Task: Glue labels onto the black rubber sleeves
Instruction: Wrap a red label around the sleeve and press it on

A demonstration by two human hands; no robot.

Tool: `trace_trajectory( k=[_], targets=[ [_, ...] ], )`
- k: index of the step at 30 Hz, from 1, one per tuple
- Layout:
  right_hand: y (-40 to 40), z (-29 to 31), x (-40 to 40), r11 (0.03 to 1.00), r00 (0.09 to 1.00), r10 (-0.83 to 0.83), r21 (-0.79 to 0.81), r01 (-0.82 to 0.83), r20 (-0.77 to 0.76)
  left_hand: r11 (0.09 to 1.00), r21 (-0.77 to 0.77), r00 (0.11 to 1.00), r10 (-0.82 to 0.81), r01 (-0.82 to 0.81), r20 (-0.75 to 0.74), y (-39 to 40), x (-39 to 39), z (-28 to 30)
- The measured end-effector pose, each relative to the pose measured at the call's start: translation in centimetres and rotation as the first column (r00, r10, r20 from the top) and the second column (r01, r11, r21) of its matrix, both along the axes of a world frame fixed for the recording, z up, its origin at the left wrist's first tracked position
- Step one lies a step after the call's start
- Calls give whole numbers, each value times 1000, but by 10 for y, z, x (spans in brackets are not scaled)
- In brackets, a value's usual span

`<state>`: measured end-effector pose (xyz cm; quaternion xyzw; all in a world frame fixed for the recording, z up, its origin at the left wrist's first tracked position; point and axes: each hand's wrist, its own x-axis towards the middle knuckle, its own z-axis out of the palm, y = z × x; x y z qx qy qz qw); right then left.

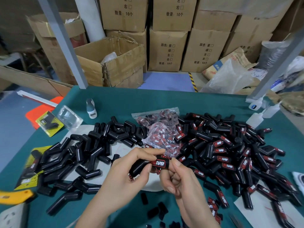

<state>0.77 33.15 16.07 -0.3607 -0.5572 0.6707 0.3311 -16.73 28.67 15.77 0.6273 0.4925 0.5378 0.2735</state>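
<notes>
Left hand [130, 171] grips the bent black sleeve [139, 166] from the left, fingers curled over the top, thumb underneath at the elbow, wrist coming in from bottom centre. Right hand [174, 178] meets it from the right: index tip against the sleeve's end by the label [158, 163], other fingers curled in toward the palm; can't tell if they hold anything else. Both hands raised just above the green table [164, 101], close to the body.

Step, as I judge it: label's already on the straight leg, "TAPER" reading level w/ the sleeve, so this is the press-down/seat stage. Next move prob calls for firm rub along the label edges, esp. corners on the curved rubber, then drop it w/ the finished ones.

Farther out: loose labels [213, 206] near the right forearm; bare sleeves pile [92, 145] to the left, labelled pile [230, 155] to the right, bag of labels [161, 127] between them. Beyond, a small bottle [91, 108] at left and squeeze bottles [263, 116] at right edge, poss. the glue. Cardboard boxes [167, 50] stacked at the back.
</notes>
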Motion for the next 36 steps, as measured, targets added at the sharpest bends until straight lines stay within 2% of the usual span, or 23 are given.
trace_trajectory(
  k=[6, 12, 16, 21, 25, 29, 36],
  targets=[
    [1, -1, 2, 1000, 999, -15, -3, 14, -31, 996, -43, 989, -75, 81, 128, 0, -1, 4],
    [0, -1, 2, 1000, 1000, -7, 29, 6, 13, 1000, 3, 997, -12, 12, 82, 0, 2, 2],
    [-1, -2, 3, 999, 999, -22, 37, 20, 30, 1000, 7, 992, -24, 23, 120, 1, 1, 2],
    [-1, -1, 1, 997, 999, -16, 81, 12, 47, 998, 45, 995, -45, 41, 89, 0, 0, 1],
    [0, -1, 1, 997, 999, -28, 73, 26, 29, 986, 161, 999, 39, -33, -34, 4, -1, -3],
    [-1, -4, 1, 992, 999, -44, 119, 40, 31, 986, 166, 1000, 31, -31, 5, 6, 0, -7],
    [-2, -3, 1, 993, 998, -26, 117, 19, 61, 981, 190, 998, 36, -27, -42, 4, -4, -2]
  ],
)
